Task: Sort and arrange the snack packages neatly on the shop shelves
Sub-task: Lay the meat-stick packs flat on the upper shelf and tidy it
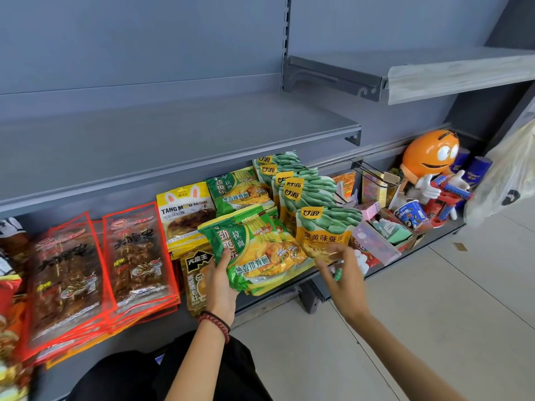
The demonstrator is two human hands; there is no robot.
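Orange figure and small boxes sit right of bean packets.

On the bottom shelf before you, skewer snack packs lie stacked at the left. To their right sit soft candy bags, with a tripe packet in front. Your left hand holds a ramen packet above more of the same. Broad bean packets overlap behind and to the right, and your right hand is at the nearest one's lower edge. Further right are boxes of what may be small sweets, then a candy mascot figure.
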